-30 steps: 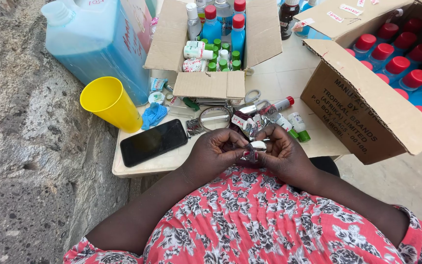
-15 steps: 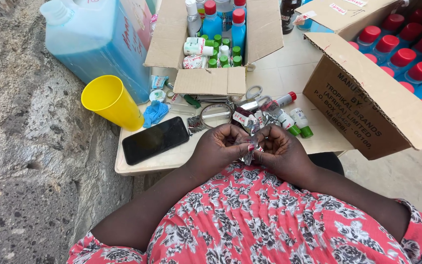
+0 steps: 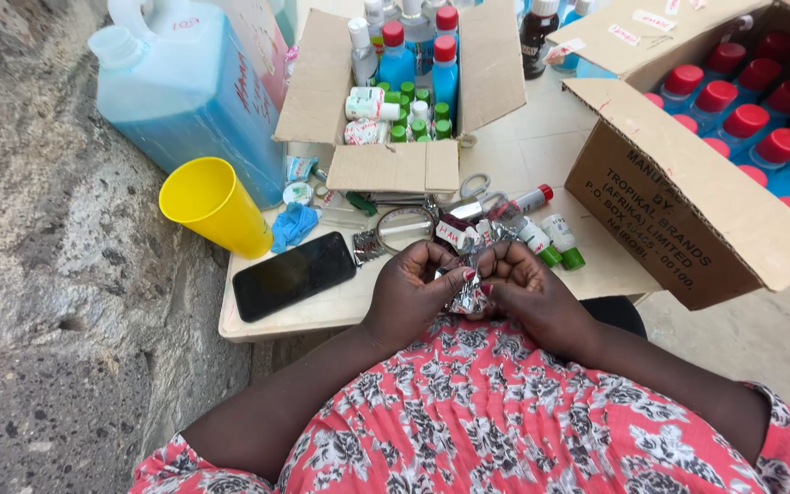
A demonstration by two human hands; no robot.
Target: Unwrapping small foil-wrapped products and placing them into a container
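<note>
A shiny foil wrapper (image 3: 470, 297) sits pinched between the left hand (image 3: 413, 293) and the right hand (image 3: 528, 293), close together just over the counter (image 3: 322, 316) edge, near a black phone (image 3: 293, 274).

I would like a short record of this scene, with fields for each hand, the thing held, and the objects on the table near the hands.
left hand: pinches the silver foil strip, fingers closed on it
right hand: grips the same strip from the other side
held thing: silver foil strip, crumpled, above the lap
in front of the hands: black phone, scissors, small green-capped bottles
further left: yellow cup, blue jug
boxes: small open carton; large carton of red-capped bottles
</note>
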